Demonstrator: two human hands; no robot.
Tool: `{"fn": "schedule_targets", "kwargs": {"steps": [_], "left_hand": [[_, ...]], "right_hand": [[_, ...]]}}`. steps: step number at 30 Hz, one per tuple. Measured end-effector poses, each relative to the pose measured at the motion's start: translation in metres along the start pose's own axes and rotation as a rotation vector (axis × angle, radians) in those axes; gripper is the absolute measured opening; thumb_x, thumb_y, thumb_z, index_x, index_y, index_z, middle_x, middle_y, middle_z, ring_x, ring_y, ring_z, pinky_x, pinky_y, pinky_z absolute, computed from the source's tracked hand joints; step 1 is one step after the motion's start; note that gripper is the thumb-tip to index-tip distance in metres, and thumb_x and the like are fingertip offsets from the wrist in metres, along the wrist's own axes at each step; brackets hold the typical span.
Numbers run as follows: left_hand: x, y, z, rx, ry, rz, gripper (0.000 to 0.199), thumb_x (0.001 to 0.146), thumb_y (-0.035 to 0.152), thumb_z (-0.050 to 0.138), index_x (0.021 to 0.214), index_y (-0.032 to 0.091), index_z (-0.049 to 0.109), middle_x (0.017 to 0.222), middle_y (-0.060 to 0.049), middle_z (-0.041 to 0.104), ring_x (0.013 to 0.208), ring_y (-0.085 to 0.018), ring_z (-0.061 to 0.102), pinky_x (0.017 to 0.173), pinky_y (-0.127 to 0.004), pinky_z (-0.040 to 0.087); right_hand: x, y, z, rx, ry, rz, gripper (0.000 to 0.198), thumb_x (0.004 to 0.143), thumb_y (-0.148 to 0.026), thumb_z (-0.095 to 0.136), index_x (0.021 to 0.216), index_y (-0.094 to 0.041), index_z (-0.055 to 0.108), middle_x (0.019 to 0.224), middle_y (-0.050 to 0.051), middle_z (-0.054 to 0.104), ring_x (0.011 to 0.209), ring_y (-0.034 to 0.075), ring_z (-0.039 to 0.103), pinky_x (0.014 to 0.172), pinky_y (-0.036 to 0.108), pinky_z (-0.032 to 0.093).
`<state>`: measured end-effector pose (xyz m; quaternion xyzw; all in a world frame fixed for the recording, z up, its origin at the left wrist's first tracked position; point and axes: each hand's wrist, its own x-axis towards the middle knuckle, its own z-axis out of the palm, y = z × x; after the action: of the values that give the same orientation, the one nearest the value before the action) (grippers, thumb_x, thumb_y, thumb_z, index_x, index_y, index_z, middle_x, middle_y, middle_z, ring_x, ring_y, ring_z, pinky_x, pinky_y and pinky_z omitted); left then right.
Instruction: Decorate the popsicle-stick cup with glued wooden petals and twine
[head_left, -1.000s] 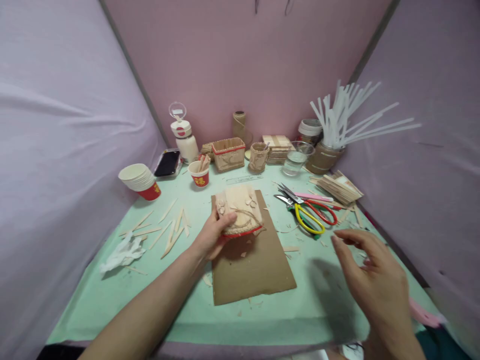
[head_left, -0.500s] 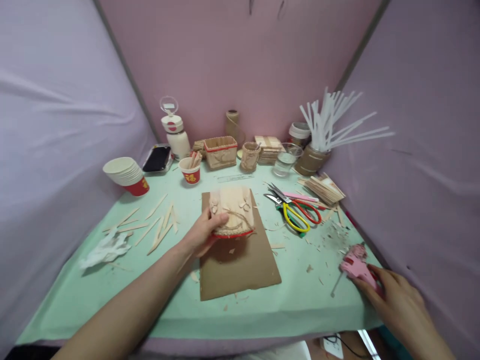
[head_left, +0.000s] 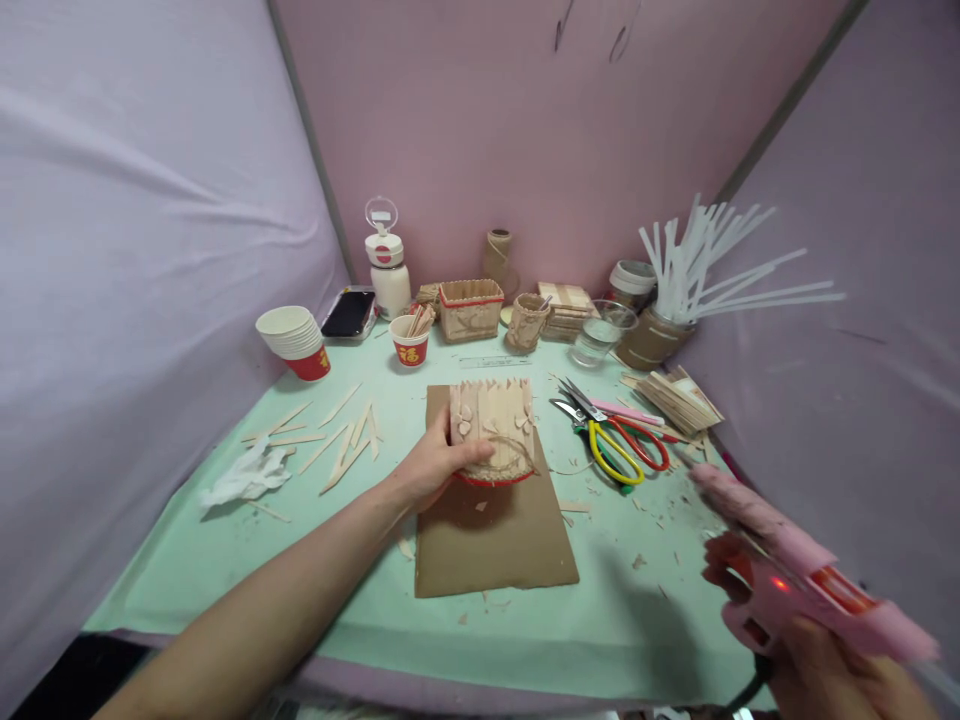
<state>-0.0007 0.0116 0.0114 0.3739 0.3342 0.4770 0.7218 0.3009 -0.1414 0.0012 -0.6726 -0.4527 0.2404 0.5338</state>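
My left hand (head_left: 442, 462) is closed on the near left side of a wooden-stick basket (head_left: 504, 412). The basket has a jagged top, a red band at its lower edge, small petal-like pieces and a curve of twine on its face. It is held over a sheet of brown cardboard (head_left: 495, 550). At the lower right my right hand (head_left: 825, 660) grips a pink hot glue gun (head_left: 795, 590), its nozzle pointing toward the upper left and a small light glowing on its side. Part of the right hand is cut off by the frame's edge.
Scissors (head_left: 611, 440) and a green-handled cutter lie right of the cardboard. Loose wooden strips (head_left: 349, 445) and crumpled tissue (head_left: 247, 475) lie left. Behind stand paper cups (head_left: 296, 345), a small basket (head_left: 471, 312), a water cup (head_left: 600, 335) and a jar of white glue sticks (head_left: 652, 335).
My right hand has lifted the glue gun off the table at the right and turned it. The left hand still holds the basket over the cardboard. The view has shifted.
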Motion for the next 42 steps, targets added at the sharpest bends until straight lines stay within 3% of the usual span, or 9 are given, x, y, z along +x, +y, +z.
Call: {"fn": "schedule_targets", "kwargs": {"steps": [2, 5, 11, 13, 17, 21, 27, 38, 42], "left_hand": [[-0.001, -0.001, -0.001, 0.048, -0.010, 0.009, 0.093, 0.054, 0.029, 0.090, 0.132, 0.016, 0.041, 0.133, -0.020, 0.059, 0.123, -0.038, 0.056, 0.100, -0.049, 0.046], [-0.001, -0.002, -0.004, 0.110, -0.037, 0.019, 0.092, 0.053, 0.031, 0.091, 0.130, 0.017, 0.043, 0.134, -0.019, 0.058, 0.124, -0.038, 0.055, 0.100, -0.048, 0.047], [-0.001, -0.003, -0.005, 0.125, -0.115, 0.043, 0.093, 0.054, 0.030, 0.090, 0.133, 0.021, 0.042, 0.139, -0.017, 0.055, 0.124, -0.038, 0.055, 0.096, -0.046, 0.050], [-0.001, -0.002, -0.004, 0.124, -0.114, 0.043, 0.094, 0.053, 0.029, 0.090, 0.134, 0.021, 0.043, 0.141, -0.017, 0.054, 0.127, -0.038, 0.053, 0.099, -0.046, 0.048], [-0.001, -0.002, -0.003, 0.120, -0.105, 0.031, 0.095, 0.051, 0.030, 0.091, 0.133, 0.020, 0.042, 0.141, -0.017, 0.053, 0.128, -0.039, 0.051, 0.100, -0.047, 0.048], [-0.002, -0.003, -0.004, 0.108, -0.124, 0.036, 0.093, 0.053, 0.029, 0.091, 0.131, 0.020, 0.042, 0.141, -0.017, 0.054, 0.130, -0.039, 0.050, 0.101, -0.046, 0.047], [-0.002, -0.004, -0.007, 0.127, -0.131, 0.041, 0.092, 0.055, 0.030, 0.090, 0.132, 0.021, 0.041, 0.140, -0.017, 0.054, 0.128, -0.038, 0.052, 0.100, -0.046, 0.047], [-0.002, -0.004, -0.005, 0.112, -0.130, 0.044, 0.094, 0.053, 0.030, 0.091, 0.132, 0.021, 0.042, 0.140, -0.017, 0.054, 0.129, -0.038, 0.051, 0.100, -0.045, 0.047], [-0.003, -0.002, -0.003, 0.108, -0.117, 0.035, 0.092, 0.053, 0.029, 0.090, 0.131, 0.022, 0.043, 0.139, -0.016, 0.056, 0.129, -0.039, 0.051, 0.102, -0.048, 0.046]], "right_hand": [[-0.011, -0.021, 0.019, 0.128, -0.035, 0.060, 0.040, 0.087, -0.048, 0.054, 0.109, -0.018, 0.069, 0.103, 0.014, 0.071, 0.075, 0.026, 0.066, 0.054, 0.032, 0.049], [-0.021, -0.042, 0.042, 0.125, -0.099, 0.069, 0.033, 0.090, -0.046, 0.054, 0.099, -0.021, 0.073, 0.100, 0.010, 0.073, 0.075, 0.024, 0.065, 0.062, 0.032, 0.052], [-0.010, -0.041, 0.064, 0.113, -0.348, -0.049, 0.042, 0.088, -0.053, 0.054, 0.093, -0.018, 0.075, 0.084, 0.010, 0.075, 0.070, 0.021, 0.063, 0.060, 0.028, 0.052], [-0.007, -0.039, 0.065, 0.106, -0.381, -0.068, 0.043, 0.088, -0.055, 0.054, 0.093, -0.018, 0.075, 0.085, 0.009, 0.075, 0.069, 0.019, 0.062, 0.061, 0.027, 0.052], [-0.013, -0.044, 0.066, 0.085, -0.327, 0.027, 0.043, 0.089, -0.055, 0.053, 0.096, -0.019, 0.075, 0.092, 0.008, 0.075, 0.073, 0.020, 0.063, 0.065, 0.028, 0.053], [-0.017, -0.048, 0.066, 0.066, -0.349, -0.004, 0.043, 0.087, -0.055, 0.055, 0.095, -0.019, 0.077, 0.082, 0.008, 0.074, 0.068, 0.021, 0.064, 0.060, 0.028, 0.054], [-0.017, -0.045, 0.066, 0.061, -0.396, -0.006, 0.045, 0.088, -0.058, 0.052, 0.099, -0.022, 0.077, 0.085, 0.008, 0.075, 0.084, 0.025, 0.069, 0.068, 0.030, 0.058], [-0.020, -0.022, 0.061, -0.012, -0.439, -0.035, 0.047, 0.091, -0.054, 0.050, 0.120, -0.024, 0.069, 0.120, 0.009, 0.071, 0.112, 0.030, 0.063, 0.078, 0.032, 0.057], [-0.020, -0.017, 0.061, 0.015, -0.475, -0.048, 0.047, 0.092, -0.050, 0.049, 0.127, -0.023, 0.064, 0.126, 0.010, 0.067, 0.109, 0.028, 0.065, 0.080, 0.032, 0.057]]}}
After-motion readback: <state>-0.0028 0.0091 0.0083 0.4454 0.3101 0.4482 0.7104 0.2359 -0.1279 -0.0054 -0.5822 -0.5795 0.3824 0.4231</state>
